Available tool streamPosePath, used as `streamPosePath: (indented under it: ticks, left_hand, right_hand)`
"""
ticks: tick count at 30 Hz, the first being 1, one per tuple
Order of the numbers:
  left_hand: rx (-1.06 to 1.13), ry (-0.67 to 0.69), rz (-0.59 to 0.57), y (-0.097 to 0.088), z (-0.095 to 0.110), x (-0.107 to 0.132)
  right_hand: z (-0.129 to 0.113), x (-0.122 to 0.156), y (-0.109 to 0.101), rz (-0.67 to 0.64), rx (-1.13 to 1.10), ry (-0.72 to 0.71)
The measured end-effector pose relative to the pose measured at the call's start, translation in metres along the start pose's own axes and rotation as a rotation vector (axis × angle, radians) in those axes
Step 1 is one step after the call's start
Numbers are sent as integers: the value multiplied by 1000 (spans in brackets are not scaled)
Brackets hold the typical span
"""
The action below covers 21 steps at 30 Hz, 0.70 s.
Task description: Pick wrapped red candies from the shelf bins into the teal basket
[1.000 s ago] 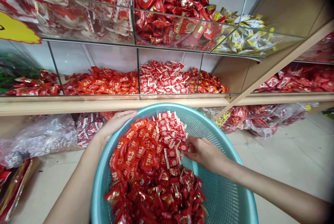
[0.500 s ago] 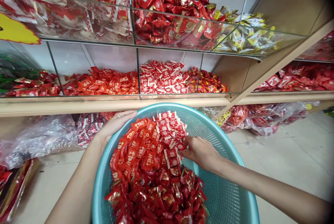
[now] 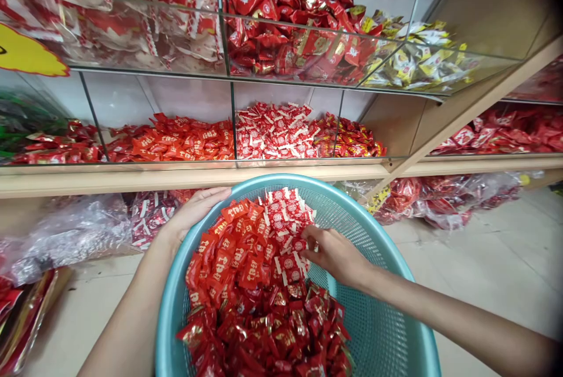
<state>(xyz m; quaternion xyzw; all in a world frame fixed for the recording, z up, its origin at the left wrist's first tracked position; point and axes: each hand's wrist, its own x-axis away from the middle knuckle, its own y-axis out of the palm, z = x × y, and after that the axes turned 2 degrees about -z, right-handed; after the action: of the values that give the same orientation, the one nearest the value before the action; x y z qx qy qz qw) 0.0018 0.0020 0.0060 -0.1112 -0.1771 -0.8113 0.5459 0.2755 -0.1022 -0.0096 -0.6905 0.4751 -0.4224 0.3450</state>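
A teal plastic basket (image 3: 422, 318) with mesh walls is tilted toward me, its far rim near the shelf edge. My left hand (image 3: 193, 213) grips the rim on the left, fingertips curled over the outer side. Inside lie orange-red wrapped candies (image 3: 237, 248), red-and-white wrapped candies (image 3: 284, 207) and darker red foil candies (image 3: 281, 330) in separate heaps. My right hand (image 3: 336, 254) reaches in from the right, thumb and fingers pinched at a red-and-white candy on the right side of its heap; the fingertips partly hide it.
Glass-fronted shelves ahead hold red-and-white candies (image 3: 277, 131), orange-red candies (image 3: 185, 138) and larger red packets (image 3: 290, 31). A wooden ledge (image 3: 109, 180) runs just beyond the basket. Plastic bags (image 3: 83, 227) sit below it on the left, with more bagged goods (image 3: 444, 201) at right.
My right hand has shifted slightly, its fingers lifting and parting a little at the red-and-white candies. My left hand and the basket hold nearly the same place.
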Motion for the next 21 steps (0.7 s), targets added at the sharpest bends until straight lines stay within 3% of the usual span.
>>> streamPosePath:
  ticks: [15, 18, 21]
  left_hand:
    - [21, 40, 6, 1, -1, 1]
    - [31, 31, 4, 3, 0, 1]
    - [36, 16, -8, 3, 0, 1]
  right_hand:
    - [-5, -5, -1, 3, 189, -31]
    - [-16, -8, -24, 52, 184, -74]
    - [-35, -25, -66, 143, 131, -147]
